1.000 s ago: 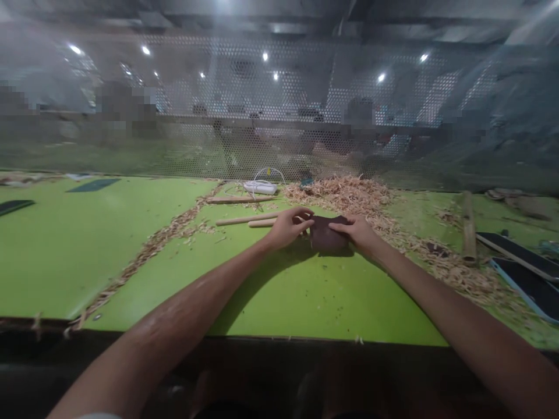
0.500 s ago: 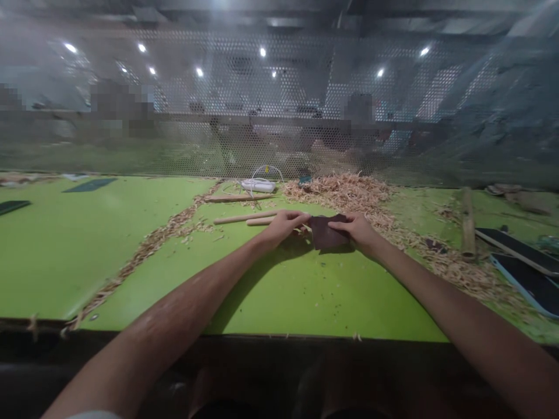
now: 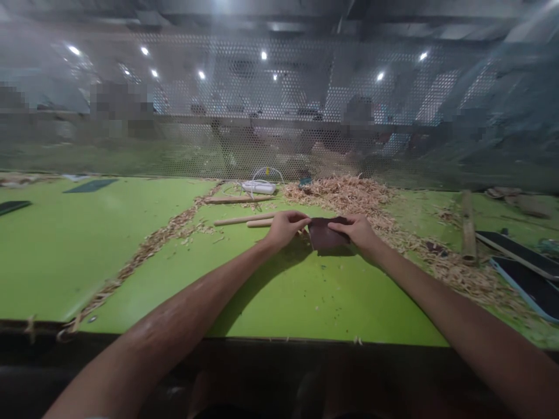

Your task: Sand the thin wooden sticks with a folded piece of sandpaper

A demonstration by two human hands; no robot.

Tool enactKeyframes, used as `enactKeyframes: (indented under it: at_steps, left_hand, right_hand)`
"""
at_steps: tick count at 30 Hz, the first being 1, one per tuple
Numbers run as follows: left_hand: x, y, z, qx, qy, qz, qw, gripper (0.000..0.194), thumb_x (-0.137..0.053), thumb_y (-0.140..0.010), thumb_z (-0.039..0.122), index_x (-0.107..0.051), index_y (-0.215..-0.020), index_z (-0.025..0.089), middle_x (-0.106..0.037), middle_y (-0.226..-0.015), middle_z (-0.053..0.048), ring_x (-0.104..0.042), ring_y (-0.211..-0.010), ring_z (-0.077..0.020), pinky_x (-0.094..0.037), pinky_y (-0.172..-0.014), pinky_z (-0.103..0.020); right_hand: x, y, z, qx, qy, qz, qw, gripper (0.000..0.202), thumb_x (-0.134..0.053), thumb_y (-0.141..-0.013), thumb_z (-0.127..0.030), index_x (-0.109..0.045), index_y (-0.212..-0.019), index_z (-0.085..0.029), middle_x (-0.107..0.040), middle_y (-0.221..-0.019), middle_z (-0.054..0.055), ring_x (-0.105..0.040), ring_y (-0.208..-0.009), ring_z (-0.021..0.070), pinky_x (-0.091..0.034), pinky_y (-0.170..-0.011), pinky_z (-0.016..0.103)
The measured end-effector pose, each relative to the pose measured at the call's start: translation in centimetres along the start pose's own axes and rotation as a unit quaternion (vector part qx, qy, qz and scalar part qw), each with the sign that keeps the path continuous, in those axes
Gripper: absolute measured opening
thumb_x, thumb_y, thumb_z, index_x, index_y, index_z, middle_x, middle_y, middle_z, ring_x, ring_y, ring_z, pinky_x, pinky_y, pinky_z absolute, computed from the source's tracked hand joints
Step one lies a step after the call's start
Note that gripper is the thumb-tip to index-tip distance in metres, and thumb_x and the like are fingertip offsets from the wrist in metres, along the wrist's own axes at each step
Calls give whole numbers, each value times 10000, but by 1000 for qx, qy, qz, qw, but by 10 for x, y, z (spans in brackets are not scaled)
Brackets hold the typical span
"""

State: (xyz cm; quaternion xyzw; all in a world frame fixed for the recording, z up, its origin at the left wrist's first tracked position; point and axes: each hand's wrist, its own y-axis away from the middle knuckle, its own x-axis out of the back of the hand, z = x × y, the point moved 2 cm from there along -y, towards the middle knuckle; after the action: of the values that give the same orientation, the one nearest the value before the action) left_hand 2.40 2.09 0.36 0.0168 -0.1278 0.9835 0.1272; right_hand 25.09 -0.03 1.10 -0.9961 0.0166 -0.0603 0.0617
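A small dark brown piece of sandpaper (image 3: 328,236) is held up between my two hands, just above the green tabletop (image 3: 279,297). My left hand (image 3: 286,228) pinches its upper left corner between thumb and fingers. On the right, my right hand (image 3: 356,230) grips the other side, its thumb lying across the front face. The lower edge of the sheet hangs free over its shadow. Just behind my left hand lie a longer wooden stick (image 3: 236,220) and a shorter wooden stick (image 3: 259,223), whose right ends are hidden by the hand.
Wood shavings (image 3: 349,195) are heaped at the back, trailing right. A white power strip (image 3: 259,187) with a cable stands near the mesh screen (image 3: 271,128), beside a flat wooden piece (image 3: 238,199). At right are a bamboo piece (image 3: 468,227) and two phones (image 3: 519,253).
The sandpaper has shifted slightly left at its left edge and looks flatter between my hands. Both hands keep their pinch, nearly in the same place.
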Motion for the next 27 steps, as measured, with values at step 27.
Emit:
enactKeyframes:
  at_steps: [27]
  left_hand:
    - [-4, 4, 2, -42, -25, 36, 998, 95, -784, -895, 210, -813, -943, 133, -790, -805, -58, -698, -667, -149, -551, -567, -240]
  right_hand:
    - [-6, 6, -4, 37, 17, -2, 999, 279, -953, -626, -380, -858, -830, -215, -794, -787, 63, -652, -656, 195, -573, -634, 340]
